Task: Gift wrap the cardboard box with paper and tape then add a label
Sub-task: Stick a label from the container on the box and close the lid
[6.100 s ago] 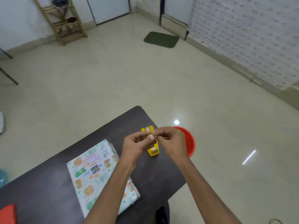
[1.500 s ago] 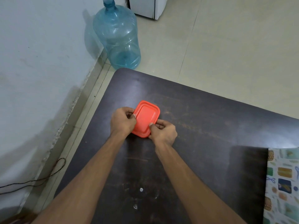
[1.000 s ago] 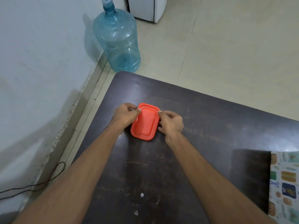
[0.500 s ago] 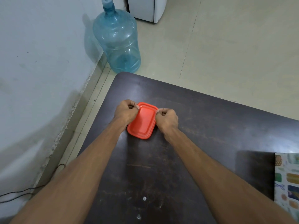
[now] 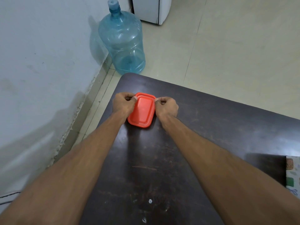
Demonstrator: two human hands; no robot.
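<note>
Just two hands (image 5: 124, 103) (image 5: 167, 107), one red container (image 5: 141, 111)

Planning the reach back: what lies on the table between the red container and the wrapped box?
Head view: bare dark tabletop between red container and wrapped box, crossed only by the right forearm.

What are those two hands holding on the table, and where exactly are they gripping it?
A small red plastic container, lid on. The left hand and right hand pinch its opposite long sides near the far corners, while it sits on the dark table.
</note>
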